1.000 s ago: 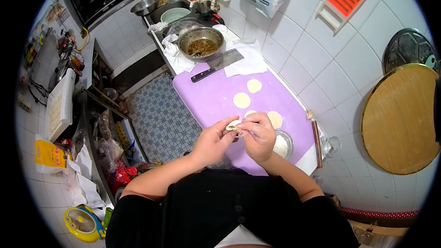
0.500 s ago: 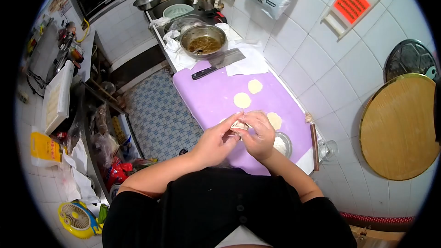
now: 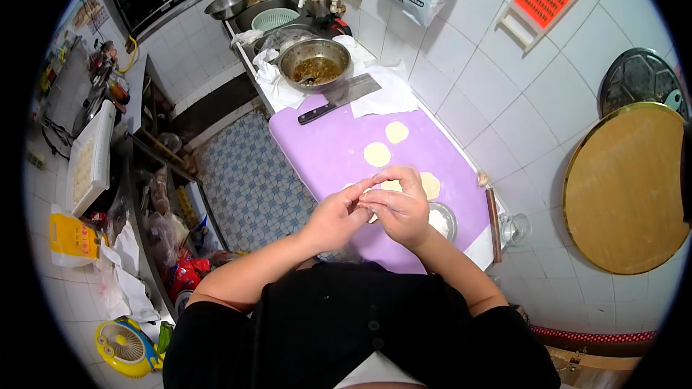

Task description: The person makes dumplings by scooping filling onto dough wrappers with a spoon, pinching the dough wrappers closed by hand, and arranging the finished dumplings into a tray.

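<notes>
My left hand [image 3: 336,220] and my right hand [image 3: 402,207] meet over the purple mat [image 3: 324,148], fingertips and thumbs pinched together around a small folded dumpling [image 3: 368,191]. Fingers hide most of it. Round dough wrappers lie flat on the mat: one wrapper [image 3: 396,132] farther back, another wrapper [image 3: 377,154] just beyond my hands, and a third wrapper [image 3: 431,185] beside my right hand. Pale dough also shows behind my right fingers. Close to my right wrist sits a metal bowl of white flour [image 3: 439,222], partly covered by the hand.
A cleaver [image 3: 349,95] lies at the mat's far end, before a steel bowl of brown filling [image 3: 317,70]. Along the right edge rests a wooden rolling pin [image 3: 494,225] near a glass jar [image 3: 515,228]. A round wooden board [image 3: 626,189] hangs on the tiled wall.
My fingers have closed further over the dumpling, which shows less than before. My right index finger is more arched. The whole view has shifted slightly.
</notes>
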